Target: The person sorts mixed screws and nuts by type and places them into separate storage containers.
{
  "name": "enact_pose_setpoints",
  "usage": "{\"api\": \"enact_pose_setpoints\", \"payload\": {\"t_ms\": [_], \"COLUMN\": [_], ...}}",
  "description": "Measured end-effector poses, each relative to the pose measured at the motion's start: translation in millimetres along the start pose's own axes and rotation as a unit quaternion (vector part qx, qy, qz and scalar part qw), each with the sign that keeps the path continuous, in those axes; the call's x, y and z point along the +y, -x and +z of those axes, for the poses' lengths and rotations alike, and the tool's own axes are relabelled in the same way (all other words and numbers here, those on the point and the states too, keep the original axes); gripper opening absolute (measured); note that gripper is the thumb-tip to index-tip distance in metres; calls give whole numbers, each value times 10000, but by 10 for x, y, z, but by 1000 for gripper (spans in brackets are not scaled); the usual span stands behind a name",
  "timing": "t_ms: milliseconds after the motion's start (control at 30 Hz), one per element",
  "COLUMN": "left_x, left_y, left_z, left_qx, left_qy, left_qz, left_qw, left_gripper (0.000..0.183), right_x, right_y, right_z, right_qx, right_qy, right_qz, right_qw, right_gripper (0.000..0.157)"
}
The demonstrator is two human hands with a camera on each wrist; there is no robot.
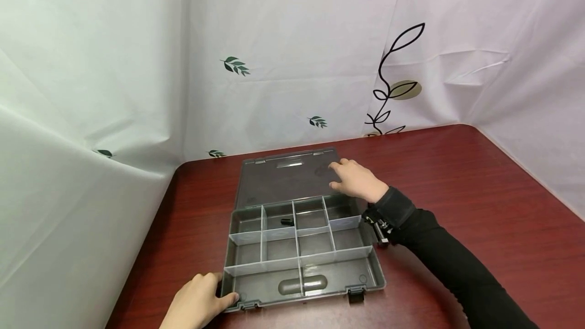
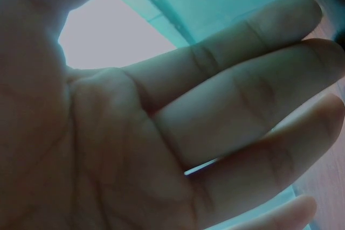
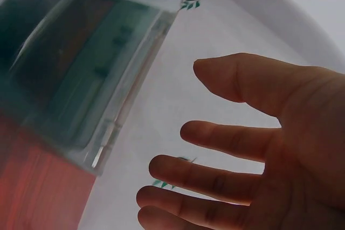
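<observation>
A grey see-through compartment box lies open on the table, its lid folded flat behind it. Pale dividers split the tray into several cells, and a small black piece sits in one back-row cell. At the front left corner is my left hand, thumb over the rim and fingers along the left side; the left wrist view shows those fingers nearly straight. My right hand hovers by the lid's right edge, holding nothing. In the right wrist view its fingers are spread, apart from the box.
The dark red table extends to the right of the box. White curtains with leaf prints stand close behind it and along both sides. A black latch hangs from the box's front edge.
</observation>
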State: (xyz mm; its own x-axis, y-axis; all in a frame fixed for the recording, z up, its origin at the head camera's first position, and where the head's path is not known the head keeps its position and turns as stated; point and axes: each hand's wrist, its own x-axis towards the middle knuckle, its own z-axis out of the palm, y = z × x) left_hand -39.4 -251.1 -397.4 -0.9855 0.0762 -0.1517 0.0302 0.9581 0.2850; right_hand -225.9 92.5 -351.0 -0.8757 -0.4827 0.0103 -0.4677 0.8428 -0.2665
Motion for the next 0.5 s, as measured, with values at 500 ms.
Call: {"api": "enact_pose_setpoints", "payload": {"t_ms": [500], "left_x": [-2], "left_y": [1], "left_z": [2], "left_qx": [41], "left_qy": [9], "left_qz": [37], "left_qw": [10000], "left_gripper": [31], "right_x": [456], "right_y": [128], "right_z": [17], "right_qx": [-52], "right_qy": [-116], "right_qz": [201], "right_qw": [9997], "right_gripper": [42]}}
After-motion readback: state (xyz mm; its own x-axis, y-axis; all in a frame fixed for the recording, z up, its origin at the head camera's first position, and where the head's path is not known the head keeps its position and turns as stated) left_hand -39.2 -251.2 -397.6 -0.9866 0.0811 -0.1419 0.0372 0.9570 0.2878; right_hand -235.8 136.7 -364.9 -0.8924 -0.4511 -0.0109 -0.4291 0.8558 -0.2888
